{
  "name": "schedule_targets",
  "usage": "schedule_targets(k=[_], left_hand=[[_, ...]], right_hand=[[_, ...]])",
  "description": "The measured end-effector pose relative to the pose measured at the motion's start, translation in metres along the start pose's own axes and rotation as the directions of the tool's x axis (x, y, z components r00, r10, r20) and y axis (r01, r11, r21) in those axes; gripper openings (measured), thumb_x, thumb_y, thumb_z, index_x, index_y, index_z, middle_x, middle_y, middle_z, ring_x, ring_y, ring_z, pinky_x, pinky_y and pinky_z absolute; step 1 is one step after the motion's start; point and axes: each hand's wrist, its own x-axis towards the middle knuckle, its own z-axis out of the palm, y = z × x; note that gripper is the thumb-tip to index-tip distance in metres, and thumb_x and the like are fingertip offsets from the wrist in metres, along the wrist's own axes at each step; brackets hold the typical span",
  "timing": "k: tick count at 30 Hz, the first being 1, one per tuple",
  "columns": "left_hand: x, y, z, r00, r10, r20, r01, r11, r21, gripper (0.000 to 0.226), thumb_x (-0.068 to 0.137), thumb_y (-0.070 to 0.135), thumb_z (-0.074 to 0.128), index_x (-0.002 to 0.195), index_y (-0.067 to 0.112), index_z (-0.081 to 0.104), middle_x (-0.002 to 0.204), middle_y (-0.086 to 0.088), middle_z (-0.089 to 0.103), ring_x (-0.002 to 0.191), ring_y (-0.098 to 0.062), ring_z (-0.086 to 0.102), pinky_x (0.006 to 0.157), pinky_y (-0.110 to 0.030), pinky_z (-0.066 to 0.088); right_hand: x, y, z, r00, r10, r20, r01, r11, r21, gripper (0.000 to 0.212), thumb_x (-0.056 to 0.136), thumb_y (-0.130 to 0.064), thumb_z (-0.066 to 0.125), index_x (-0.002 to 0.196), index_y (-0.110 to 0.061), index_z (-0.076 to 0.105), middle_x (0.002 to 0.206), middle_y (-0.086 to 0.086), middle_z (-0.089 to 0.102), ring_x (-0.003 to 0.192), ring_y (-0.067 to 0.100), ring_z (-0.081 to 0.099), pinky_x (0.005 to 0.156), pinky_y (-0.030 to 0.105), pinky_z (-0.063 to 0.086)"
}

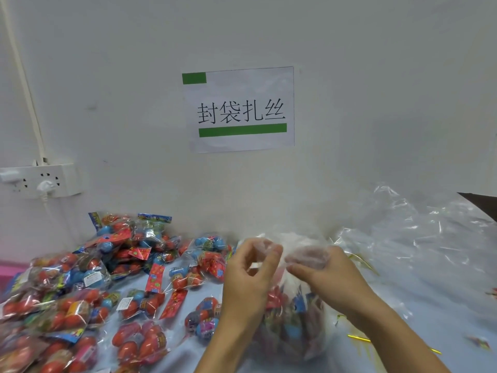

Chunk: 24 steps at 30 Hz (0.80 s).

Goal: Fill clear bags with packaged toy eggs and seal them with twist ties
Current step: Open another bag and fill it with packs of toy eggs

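Note:
A clear bag (291,321) filled with packaged toy eggs stands on the blue table in front of me. My left hand (248,275) and my right hand (320,273) both grip the gathered top of this bag, fingers curled into the plastic at its neck. Many packs of red and blue toy eggs (88,286) lie heaped on the table to the left. A gold twist tie (359,338) lies on the table just right of the bag. Whether a tie is between my fingers cannot be seen.
A pile of empty clear bags (419,238) lies at the right against the wall. A white power strip (40,180) hangs on the wall at left. A paper sign (239,109) is stuck on the wall. More gold ties (360,261) lie behind my right hand.

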Motion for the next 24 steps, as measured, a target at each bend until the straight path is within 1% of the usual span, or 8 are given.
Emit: schedule_targets(k=[3,6,9,11,15,17,20,24], left_hand=[[0.004,-0.003,-0.01,0.99,-0.055,-0.13,0.071,0.99,0.12,0.061,0.06,0.065,0.074,0.111,0.037,0.054,0.107,0.013,0.059,0.091,0.009,0.058,0.072,-0.008,0.045],[0.004,-0.005,-0.014,0.978,-0.209,0.027,0.201,0.963,0.18,0.094,0.051,0.073,0.076,0.13,0.034,0.043,0.126,0.019,0.052,0.108,0.015,0.051,0.079,-0.008,0.043],[-0.005,-0.012,-0.004,0.892,-0.289,0.347,0.221,0.95,0.222,0.065,0.067,0.04,0.089,0.121,0.038,0.053,0.11,0.018,0.069,0.097,0.008,0.065,0.074,-0.008,0.049],[-0.011,-0.015,0.002,0.879,-0.258,0.402,0.146,0.946,0.288,0.055,0.066,0.025,0.083,0.112,0.046,0.062,0.099,0.015,0.075,0.09,-0.006,0.073,0.073,-0.02,0.057],[-0.007,-0.012,0.0,0.946,-0.144,0.292,0.029,0.931,0.365,0.032,0.067,0.036,0.051,0.09,0.04,0.073,0.084,0.015,0.076,0.08,0.002,0.072,0.07,-0.023,0.06],[-0.004,-0.013,-0.003,0.971,-0.132,0.199,0.06,0.942,0.329,0.03,0.065,0.042,0.049,0.083,0.039,0.073,0.08,0.013,0.075,0.078,-0.004,0.072,0.068,-0.028,0.061],[-0.002,-0.01,-0.005,0.982,-0.183,0.053,0.162,0.948,0.273,0.021,0.074,0.02,0.059,0.079,0.03,0.076,0.072,0.005,0.075,0.068,-0.011,0.073,0.057,-0.029,0.059],[0.002,-0.009,-0.008,0.97,-0.206,-0.126,0.232,0.941,0.245,0.028,0.085,-0.001,0.06,0.094,0.021,0.074,0.083,0.006,0.077,0.079,-0.011,0.073,0.074,-0.035,0.06]], right_hand=[[0.003,0.003,-0.003,0.994,0.032,-0.101,-0.026,0.998,0.056,0.011,0.087,-0.012,0.076,0.089,-0.022,0.077,0.081,-0.02,0.076,0.078,-0.008,0.07,0.064,0.011,0.052],[0.002,0.001,-0.002,0.992,0.022,-0.122,-0.013,0.997,0.076,0.01,0.088,-0.012,0.075,0.089,-0.022,0.077,0.079,-0.02,0.075,0.073,-0.01,0.068,0.055,0.005,0.045],[-0.001,-0.003,0.004,0.999,-0.005,-0.033,0.007,0.997,0.073,0.011,0.088,-0.009,0.073,0.089,-0.018,0.078,0.08,-0.008,0.077,0.069,-0.001,0.069,0.055,0.012,0.05],[-0.005,-0.007,0.011,0.999,-0.034,0.042,0.033,0.999,0.03,0.009,0.087,-0.01,0.072,0.09,-0.017,0.076,0.081,0.0,0.077,0.071,0.006,0.071,0.058,0.018,0.053],[-0.012,-0.012,0.024,0.984,-0.144,0.106,0.146,0.989,-0.008,0.013,0.079,-0.022,0.077,0.089,-0.03,0.074,0.084,-0.012,0.076,0.08,0.0,0.071,0.069,0.014,0.051],[-0.014,-0.014,0.027,0.976,-0.147,0.163,0.152,0.988,-0.016,0.019,0.076,-0.029,0.078,0.095,-0.03,0.074,0.091,-0.011,0.074,0.086,0.001,0.07,0.076,0.017,0.052],[-0.012,-0.014,0.027,0.984,-0.14,0.112,0.144,0.989,-0.036,0.03,0.076,-0.032,0.084,0.103,-0.031,0.071,0.104,-0.013,0.068,0.097,0.0,0.067,0.082,0.016,0.052],[-0.007,-0.01,0.013,0.989,-0.145,-0.03,0.136,0.968,-0.213,0.043,0.079,-0.03,0.082,0.118,-0.035,0.064,0.12,-0.018,0.057,0.113,-0.005,0.053,0.078,0.001,0.04]])
